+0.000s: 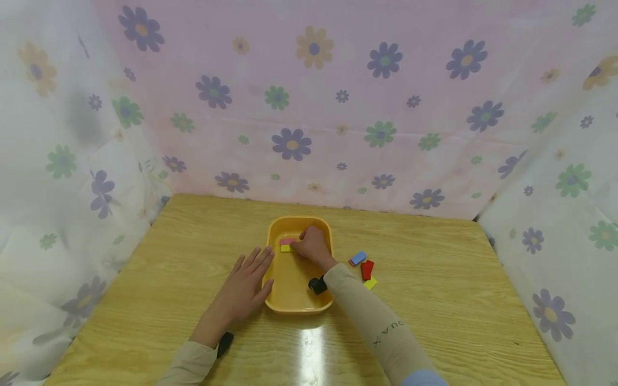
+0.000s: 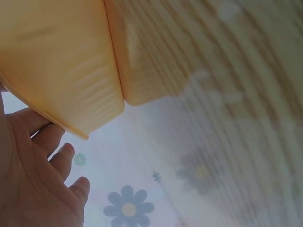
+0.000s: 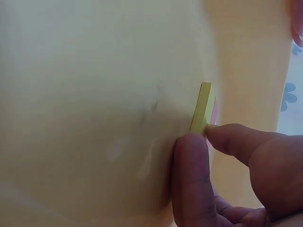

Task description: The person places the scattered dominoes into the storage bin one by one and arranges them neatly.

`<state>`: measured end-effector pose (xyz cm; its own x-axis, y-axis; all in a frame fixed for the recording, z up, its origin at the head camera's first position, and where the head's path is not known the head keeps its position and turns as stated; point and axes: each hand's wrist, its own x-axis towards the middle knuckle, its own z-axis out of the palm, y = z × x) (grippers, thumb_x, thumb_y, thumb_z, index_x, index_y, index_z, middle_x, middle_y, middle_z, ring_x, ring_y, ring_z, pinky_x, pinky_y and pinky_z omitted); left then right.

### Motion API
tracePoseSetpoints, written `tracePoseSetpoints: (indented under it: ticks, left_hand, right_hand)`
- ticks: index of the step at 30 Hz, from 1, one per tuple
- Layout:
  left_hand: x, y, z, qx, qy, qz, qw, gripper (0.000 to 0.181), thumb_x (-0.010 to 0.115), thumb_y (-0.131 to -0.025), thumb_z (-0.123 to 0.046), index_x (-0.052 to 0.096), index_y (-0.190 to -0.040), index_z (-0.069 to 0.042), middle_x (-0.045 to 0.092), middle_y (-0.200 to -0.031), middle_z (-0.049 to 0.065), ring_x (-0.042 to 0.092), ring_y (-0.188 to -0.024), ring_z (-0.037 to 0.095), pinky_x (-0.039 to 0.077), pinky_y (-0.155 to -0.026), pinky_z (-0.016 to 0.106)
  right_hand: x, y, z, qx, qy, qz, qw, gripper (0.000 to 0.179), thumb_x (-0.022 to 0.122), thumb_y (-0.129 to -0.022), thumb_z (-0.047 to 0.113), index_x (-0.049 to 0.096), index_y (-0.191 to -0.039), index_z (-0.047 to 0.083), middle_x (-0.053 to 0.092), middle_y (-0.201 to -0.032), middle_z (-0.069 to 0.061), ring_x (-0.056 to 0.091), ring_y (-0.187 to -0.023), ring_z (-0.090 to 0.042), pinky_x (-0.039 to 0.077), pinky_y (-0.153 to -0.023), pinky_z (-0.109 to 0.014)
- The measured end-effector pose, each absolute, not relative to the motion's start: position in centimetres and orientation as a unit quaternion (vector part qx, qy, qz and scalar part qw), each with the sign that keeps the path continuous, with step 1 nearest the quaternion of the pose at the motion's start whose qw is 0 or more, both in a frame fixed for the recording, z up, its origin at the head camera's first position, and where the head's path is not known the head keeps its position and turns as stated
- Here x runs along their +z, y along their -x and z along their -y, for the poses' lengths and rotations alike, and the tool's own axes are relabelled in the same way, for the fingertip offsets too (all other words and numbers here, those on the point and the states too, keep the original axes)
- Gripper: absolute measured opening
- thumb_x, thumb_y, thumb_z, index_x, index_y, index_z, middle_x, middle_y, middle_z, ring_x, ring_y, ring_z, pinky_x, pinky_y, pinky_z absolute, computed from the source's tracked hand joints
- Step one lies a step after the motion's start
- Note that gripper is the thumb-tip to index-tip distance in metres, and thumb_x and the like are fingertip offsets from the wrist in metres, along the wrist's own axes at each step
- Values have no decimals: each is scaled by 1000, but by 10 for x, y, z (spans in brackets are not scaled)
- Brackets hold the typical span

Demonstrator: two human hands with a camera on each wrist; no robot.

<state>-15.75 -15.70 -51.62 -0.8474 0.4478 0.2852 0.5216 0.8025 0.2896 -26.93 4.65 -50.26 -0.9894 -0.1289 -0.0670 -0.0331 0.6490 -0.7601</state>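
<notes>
An orange-yellow plastic tray stands on the wooden table. Along its left rim lies my left hand, fingers straight and spread, with the fingertips at the edge; in the left wrist view the loosely bent fingers are beside the tray's outer wall. Inside the tray, toward its far end, my right hand pinches a small flat yellow block between thumb and forefinger. A pink block sits right against the yellow one, mostly hidden behind it in the right wrist view.
To the right of the tray, beside the right forearm, lie a blue block, red blocks and a yellow block. Flowered cloth hangs at the back and both sides of the table.
</notes>
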Motion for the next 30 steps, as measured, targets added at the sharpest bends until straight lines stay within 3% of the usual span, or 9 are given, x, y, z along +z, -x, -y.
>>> tracePoseSetpoints:
  ticks: [4,10,14,16,18,21,25,30]
  left_hand:
    - [-515,157,156,-183,256,944,103,61,58,-102,-30,42,-155,-3,37,-163,10,29,-152,35,23,-121,63]
    - [-514,156,156,-179,254,945,100,61,58,-102,-29,42,-154,-3,37,-163,10,29,-153,35,22,-122,62]
    - [-514,155,156,-178,253,946,96,61,58,-102,-29,42,-154,-3,36,-163,9,28,-153,34,21,-122,62]
    - [-514,154,156,-176,252,947,93,61,58,-102,-30,41,-155,-3,35,-164,9,27,-153,34,21,-122,62]
    - [-514,154,156,-177,251,948,89,62,57,-102,-30,41,-155,-3,34,-164,9,27,-154,34,20,-123,62]
    - [-514,153,157,-178,249,948,86,62,57,-103,-30,40,-156,-3,33,-165,8,26,-154,34,19,-123,62]
    - [-512,153,156,-179,248,948,83,62,57,-103,-31,39,-156,-3,32,-165,8,25,-154,33,18,-124,61]
    - [-509,155,154,-179,253,947,80,62,56,-103,-30,38,-156,-2,32,-165,10,25,-154,34,19,-123,62]
  right_hand:
    - [-501,268,-47,-416,42,-907,57,46,72,-87,9,37,-57,13,44,-43,2,41,-36,-10,29,-39,-21]
    - [-500,271,-50,-421,36,-902,90,47,66,-92,6,37,-56,14,50,-42,1,63,-43,-16,33,-38,-21]
    - [-496,270,-56,-424,40,-897,121,47,62,-93,5,35,-55,10,48,-44,-1,69,-49,-20,37,-38,-22]
    - [-491,266,-60,-438,36,-887,138,29,61,-95,8,51,-69,1,55,-53,-4,71,-54,-21,48,-45,-23]
    - [-483,261,-64,-460,31,-873,156,19,61,-98,12,59,-96,-7,65,-66,-10,74,-62,-24,58,-56,-27]
    - [-471,252,-71,-508,27,-843,174,45,60,-101,16,49,-136,-9,72,-99,-21,76,-81,-32,64,-72,-37]
    - [-458,242,-83,-563,57,-812,141,45,60,-103,15,51,-139,-8,66,-118,-26,70,-100,-44,63,-80,-45]
    - [-454,236,-101,-617,104,-779,20,31,58,-104,14,62,-129,-5,67,-109,-25,71,-81,-24,64,-77,-43]
